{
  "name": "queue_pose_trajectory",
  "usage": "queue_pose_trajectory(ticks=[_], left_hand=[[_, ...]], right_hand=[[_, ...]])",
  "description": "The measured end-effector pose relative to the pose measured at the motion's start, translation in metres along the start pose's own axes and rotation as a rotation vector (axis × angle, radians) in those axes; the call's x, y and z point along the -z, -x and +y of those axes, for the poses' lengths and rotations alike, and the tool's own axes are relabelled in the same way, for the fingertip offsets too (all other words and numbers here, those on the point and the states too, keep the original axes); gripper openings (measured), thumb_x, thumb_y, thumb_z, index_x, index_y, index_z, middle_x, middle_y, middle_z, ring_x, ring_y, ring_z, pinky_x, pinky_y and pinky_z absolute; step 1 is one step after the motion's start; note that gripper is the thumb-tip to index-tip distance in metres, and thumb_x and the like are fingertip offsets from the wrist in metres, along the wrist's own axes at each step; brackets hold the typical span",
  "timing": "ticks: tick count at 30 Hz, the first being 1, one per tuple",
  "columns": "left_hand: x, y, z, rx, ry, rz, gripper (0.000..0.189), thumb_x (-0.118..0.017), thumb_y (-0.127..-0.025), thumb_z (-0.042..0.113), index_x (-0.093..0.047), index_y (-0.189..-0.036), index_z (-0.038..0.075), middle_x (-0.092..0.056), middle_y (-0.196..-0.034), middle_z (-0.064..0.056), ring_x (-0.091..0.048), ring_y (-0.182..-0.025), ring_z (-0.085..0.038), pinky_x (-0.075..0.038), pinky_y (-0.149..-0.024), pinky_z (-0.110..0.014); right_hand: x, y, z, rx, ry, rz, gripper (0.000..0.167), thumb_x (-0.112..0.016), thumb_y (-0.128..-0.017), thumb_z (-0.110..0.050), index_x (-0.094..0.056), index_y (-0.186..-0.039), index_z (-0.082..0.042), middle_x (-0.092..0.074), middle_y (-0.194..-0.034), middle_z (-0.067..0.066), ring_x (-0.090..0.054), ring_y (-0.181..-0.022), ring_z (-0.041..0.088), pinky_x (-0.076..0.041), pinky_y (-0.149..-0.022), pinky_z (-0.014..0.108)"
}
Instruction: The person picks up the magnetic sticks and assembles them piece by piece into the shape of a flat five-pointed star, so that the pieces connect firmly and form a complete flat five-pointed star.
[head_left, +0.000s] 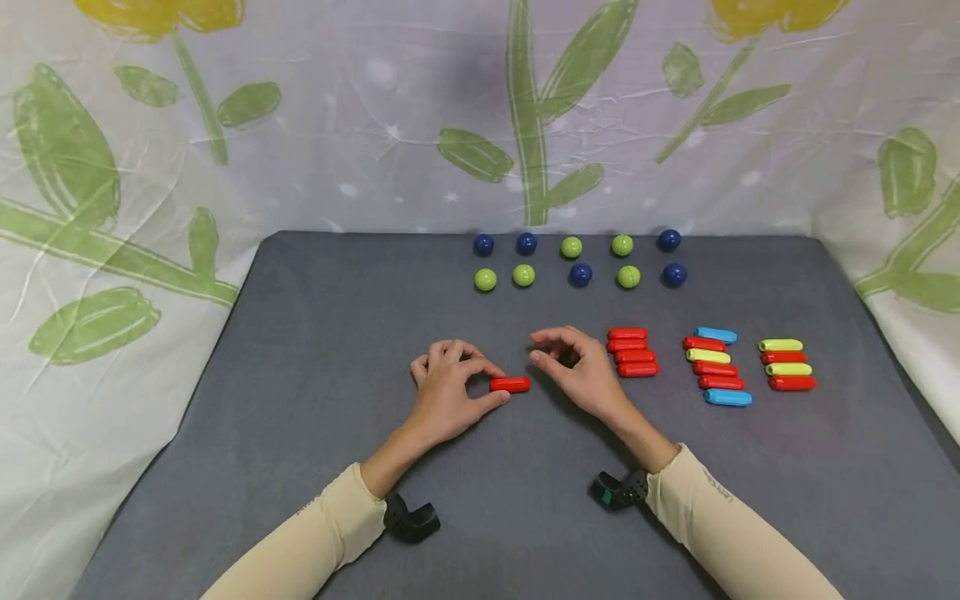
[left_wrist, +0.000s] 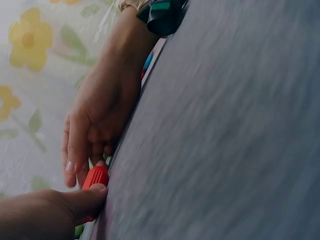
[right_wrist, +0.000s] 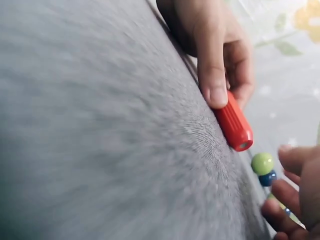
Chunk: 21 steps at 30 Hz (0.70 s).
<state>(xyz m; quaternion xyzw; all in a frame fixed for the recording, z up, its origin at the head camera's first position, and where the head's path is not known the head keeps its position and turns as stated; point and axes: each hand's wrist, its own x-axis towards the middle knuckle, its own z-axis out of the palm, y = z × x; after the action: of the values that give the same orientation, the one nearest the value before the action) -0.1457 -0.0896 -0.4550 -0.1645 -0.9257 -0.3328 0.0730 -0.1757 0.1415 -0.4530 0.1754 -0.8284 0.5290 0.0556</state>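
Observation:
A short red ribbed plastic stick lies level on the grey table in front of the person. My left hand pinches its left end between thumb and forefinger. In the right wrist view the left thumb presses on the near side of the red stick, with a finger behind it. My right hand is just to the right, apart from the stick, its fingers loosely bent and holding nothing. The left wrist view shows that right hand beyond the stick.
Right of the hands lie a stack-like row of red sticks, a mixed row with a blue stick, and a row with a yellow stick. Green balls and blue balls form two lines at the table's back edge.

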Motion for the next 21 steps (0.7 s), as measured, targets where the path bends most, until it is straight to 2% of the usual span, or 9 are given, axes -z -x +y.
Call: queue_pose_trajectory(ticks=[5,11,15,21], left_hand=[[0.009,-0.006,-0.015,0.022,-0.015,0.028,0.021,-0.084,-0.082,0.042,-0.078,-0.097,0.028,-0.060,-0.116,-0.006,-0.042,-0.124,-0.033,-0.021,-0.100,-0.059],[0.013,-0.008,-0.027,0.016,-0.034,0.032,0.019,-0.082,-0.084,0.043,-0.078,-0.097,0.029,-0.060,-0.119,-0.005,-0.041,-0.127,-0.033,-0.021,-0.103,-0.059],[0.015,-0.008,-0.026,0.006,-0.034,0.036,0.019,-0.082,-0.084,0.042,-0.078,-0.097,0.028,-0.060,-0.119,-0.005,-0.042,-0.127,-0.033,-0.022,-0.102,-0.059],[0.013,-0.007,-0.026,0.007,-0.024,0.044,0.020,-0.082,-0.084,0.043,-0.078,-0.096,0.027,-0.060,-0.118,-0.005,-0.043,-0.126,-0.033,-0.021,-0.102,-0.059]], right_hand=[[-0.009,-0.024,0.006,-0.058,0.021,0.156,0.031,-0.077,-0.091,-0.017,-0.072,-0.120,-0.007,-0.070,-0.105,0.012,-0.062,-0.085,0.021,-0.044,-0.069,0.025],[-0.024,-0.057,0.011,-0.077,0.095,0.302,0.040,-0.077,-0.090,-0.016,-0.068,-0.129,-0.007,-0.069,-0.124,0.015,-0.059,-0.101,0.033,-0.043,-0.089,0.040],[-0.030,-0.077,0.013,-0.101,0.159,0.318,0.045,-0.076,-0.091,-0.020,-0.066,-0.135,-0.010,-0.066,-0.132,0.014,-0.054,-0.107,0.034,-0.038,-0.096,0.047],[-0.032,-0.093,0.016,-0.113,0.237,0.264,0.048,-0.073,-0.094,-0.022,-0.063,-0.140,-0.015,-0.063,-0.139,0.011,-0.052,-0.111,0.033,-0.034,-0.096,0.051]])
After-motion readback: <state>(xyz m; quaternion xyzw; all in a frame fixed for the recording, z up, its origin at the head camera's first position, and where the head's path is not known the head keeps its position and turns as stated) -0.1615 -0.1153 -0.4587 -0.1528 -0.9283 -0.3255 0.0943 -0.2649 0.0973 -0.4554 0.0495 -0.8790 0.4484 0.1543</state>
